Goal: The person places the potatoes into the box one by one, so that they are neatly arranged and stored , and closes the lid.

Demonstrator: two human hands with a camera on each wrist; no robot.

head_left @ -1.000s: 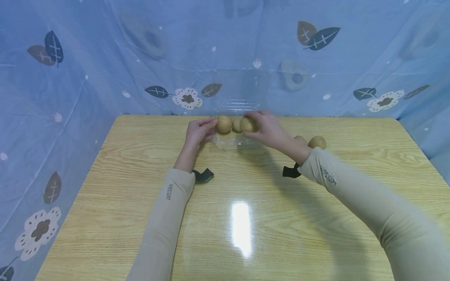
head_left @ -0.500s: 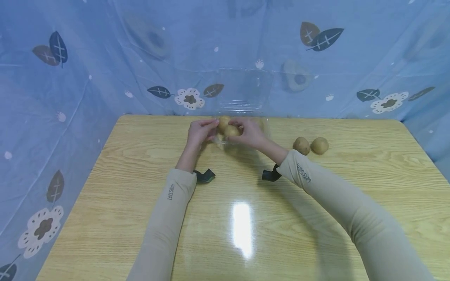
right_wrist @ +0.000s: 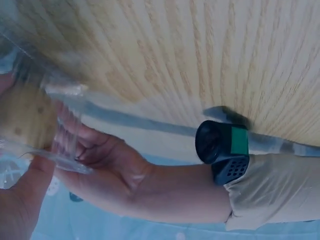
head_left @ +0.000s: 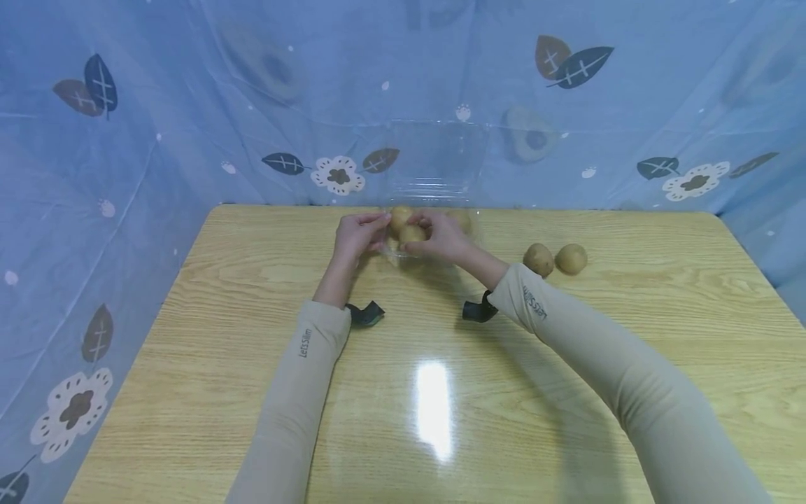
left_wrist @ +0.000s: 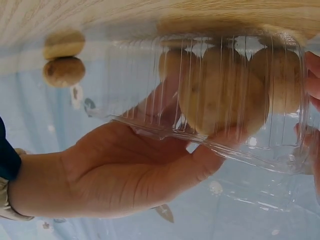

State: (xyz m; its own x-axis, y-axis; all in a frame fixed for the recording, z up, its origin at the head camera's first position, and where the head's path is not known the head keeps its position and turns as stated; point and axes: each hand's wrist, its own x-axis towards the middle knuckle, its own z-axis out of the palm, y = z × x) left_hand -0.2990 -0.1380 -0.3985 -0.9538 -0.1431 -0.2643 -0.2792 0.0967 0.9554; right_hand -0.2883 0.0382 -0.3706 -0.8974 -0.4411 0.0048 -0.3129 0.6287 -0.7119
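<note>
The clear plastic box sits at the far edge of the wooden surface, its lid standing up against the blue cloth behind. The left hand holds the box's left wall, fingers curled round the rim as the left wrist view shows. A second ago the right hand was at the box's right part with a potato in its fingers; it has since carried that potato leftward and now grips it, fingers closed round it, at the box's left part beside another potato, just next to the left hand. Two loose potatoes lie on the surface well to the right of the box, one formerly hidden by the forearm and now in plain sight.
</note>
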